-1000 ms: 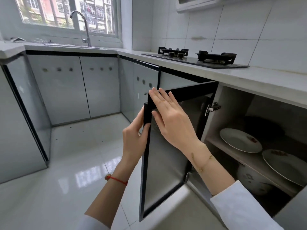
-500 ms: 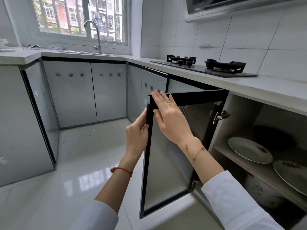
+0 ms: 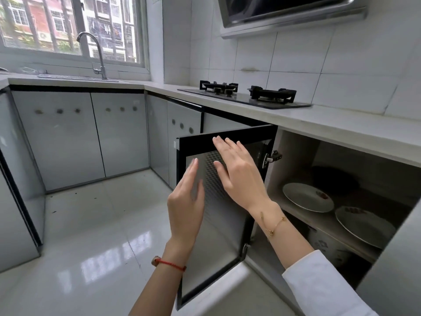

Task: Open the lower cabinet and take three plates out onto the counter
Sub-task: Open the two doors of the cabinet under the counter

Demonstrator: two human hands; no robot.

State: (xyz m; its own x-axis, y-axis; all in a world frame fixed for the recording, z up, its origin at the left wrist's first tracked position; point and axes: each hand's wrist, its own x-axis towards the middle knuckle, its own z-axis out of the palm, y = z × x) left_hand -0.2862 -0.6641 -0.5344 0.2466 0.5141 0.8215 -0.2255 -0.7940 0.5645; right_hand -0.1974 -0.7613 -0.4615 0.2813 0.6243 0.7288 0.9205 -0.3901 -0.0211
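Observation:
The lower cabinet door, black-framed with a patterned panel, stands swung wide open to the left. My left hand hovers flat in front of its inner face, fingers extended, holding nothing. My right hand is also open, fingers spread near the door's top rail, apparently off the door. Inside the cabinet, on a shelf, lie two white plates with a dark pattern: one at the back, one nearer the right. Below the shelf sits a white patterned pot. The counter runs above.
A black gas hob sits on the counter above the cabinet. A range hood hangs over it. A sink with a faucet is at the back left under the window. Closed grey cabinet doors line the left; glossy floor tiles lie below.
Both hands have let go of the door's free edge and moved right, in front of its inner face. The door has swung further open. The view has risen.

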